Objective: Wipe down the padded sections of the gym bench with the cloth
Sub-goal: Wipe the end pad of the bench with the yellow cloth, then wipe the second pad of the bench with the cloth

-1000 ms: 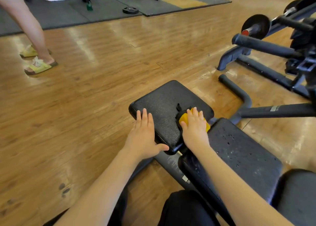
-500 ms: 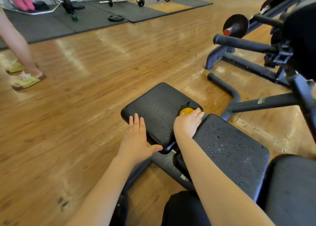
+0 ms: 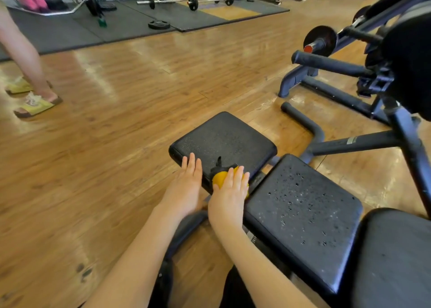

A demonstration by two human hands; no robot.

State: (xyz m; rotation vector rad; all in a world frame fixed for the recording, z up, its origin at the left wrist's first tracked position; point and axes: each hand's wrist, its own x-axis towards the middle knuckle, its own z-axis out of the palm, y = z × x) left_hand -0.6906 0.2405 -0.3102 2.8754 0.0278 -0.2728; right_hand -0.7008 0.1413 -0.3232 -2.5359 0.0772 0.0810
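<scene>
The gym bench has a small black end pad, a larger worn middle pad pitted with small holes, and a third pad at the lower right. A yellow cloth with a dark part lies on the near edge of the end pad. My right hand presses on the cloth with straight fingers. My left hand lies flat beside it, fingers straight, on the pad's near left edge.
Wooden floor surrounds the bench. The bench's black foot bar and frame run to the right. Another machine with a weight plate stands at the right. A person's sandalled feet are at the left. Barbells lie on mats at the back.
My right hand has slid the cloth from the end pad's right side toward its near edge, closer to my left hand. The left hand has stayed at the pad's edge.
</scene>
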